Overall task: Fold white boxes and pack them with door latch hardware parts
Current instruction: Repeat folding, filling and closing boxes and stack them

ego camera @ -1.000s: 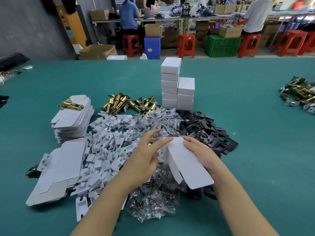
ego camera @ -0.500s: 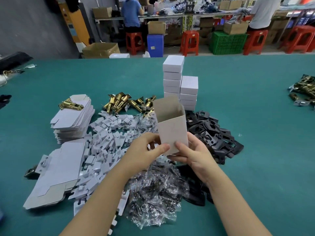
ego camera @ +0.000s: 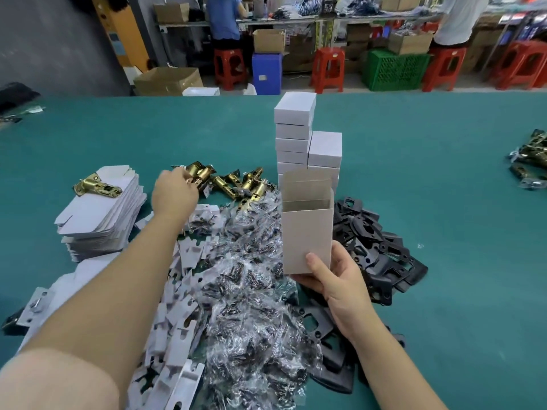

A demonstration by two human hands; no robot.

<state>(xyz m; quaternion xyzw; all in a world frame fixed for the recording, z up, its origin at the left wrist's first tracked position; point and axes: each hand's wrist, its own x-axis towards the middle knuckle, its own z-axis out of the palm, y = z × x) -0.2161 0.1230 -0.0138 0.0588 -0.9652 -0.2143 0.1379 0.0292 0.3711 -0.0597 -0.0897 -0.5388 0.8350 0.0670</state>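
Note:
My right hand (ego camera: 337,279) holds an upright folded white box (ego camera: 306,232) by its lower end, with the top flap open. My left hand (ego camera: 174,193) reaches far forward to the pile of brass door latches (ego camera: 236,183) and its fingers touch the leftmost latch (ego camera: 198,171). Whether the fingers have closed on it is hidden. Below lie bags of screws (ego camera: 251,279), white card inserts (ego camera: 180,321) and black plates (ego camera: 373,241). A stack of flat box blanks (ego camera: 100,220) sits at the left with one brass latch (ego camera: 96,186) on top.
Two stacks of closed white boxes (ego camera: 296,128) stand behind the held box. More flat blanks (ego camera: 74,279) lie at the near left. Another heap of latches (ego camera: 529,161) is at the far right of the green table (ego camera: 444,173). Stools, crates and seated people are beyond.
The left hand has let go of the box and reached forward-left to the brass latches. The right hand alone now holds the opened box upright.

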